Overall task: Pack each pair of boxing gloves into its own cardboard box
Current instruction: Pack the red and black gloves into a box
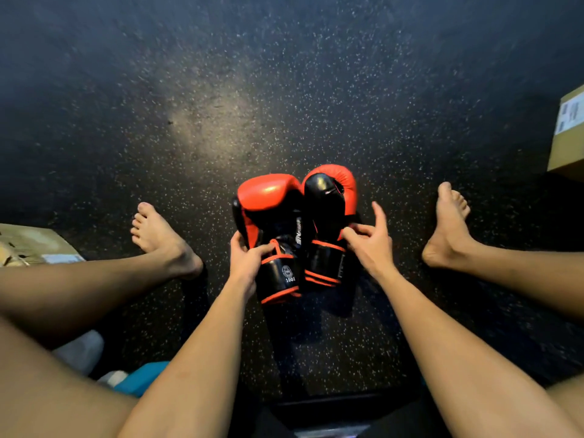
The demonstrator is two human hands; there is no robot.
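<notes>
Left hand (245, 260) curls thumb and fingers round the wrist of one red-and-black boxing glove (268, 203). Right hand (369, 246) pinches the cuff of the neighbouring glove (328, 200), forefinger raised; both padded ends lie beyond the fingertips.

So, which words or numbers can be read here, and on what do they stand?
"10OZ": cuff of the left boxing glove, under a round emblem too small to read.
Higher on that glove, white lettering: partly hidden, unreadable.
Labels on the right cardboard box and left cardboard box: blurred.
</notes>
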